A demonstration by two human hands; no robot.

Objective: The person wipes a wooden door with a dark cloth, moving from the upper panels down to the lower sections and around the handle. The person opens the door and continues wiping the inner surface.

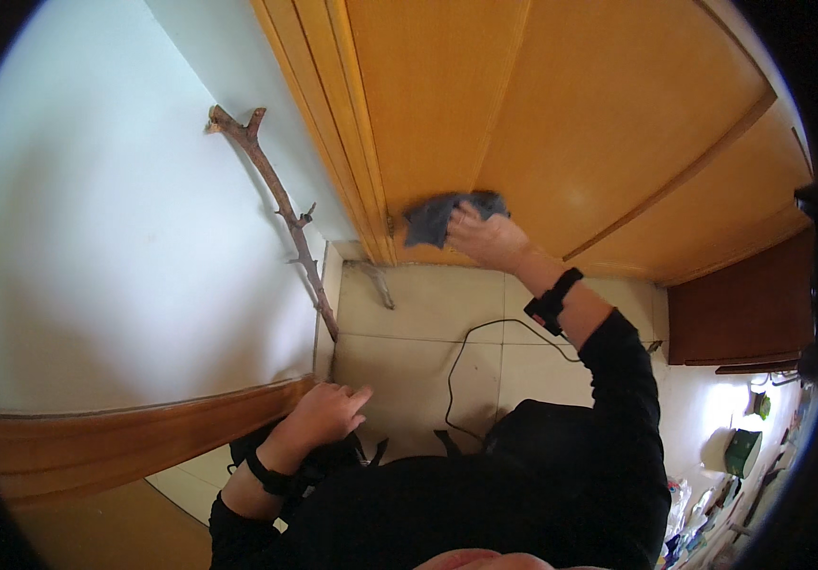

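My right hand [484,235] presses a dark grey cloth [429,219] flat against the lower part of an orange-brown wooden door [580,128], close to its frame [352,142]. The fingers look slightly blurred, and part of the cloth is hidden under them. A black strap with a small device circles the right wrist. My left hand [330,412] holds nothing; its fingers are partly spread near the end of a wooden trim [167,434] at the lower left. It wears a black wrist strap too.
A bare tree branch [277,189] leans on the white wall at left. A thin black cable [450,377] lies curved across the tiled floor [420,306]. At right are a dark red-brown wooden piece of furniture [737,299] and a green container [742,452] with assorted items nearby.
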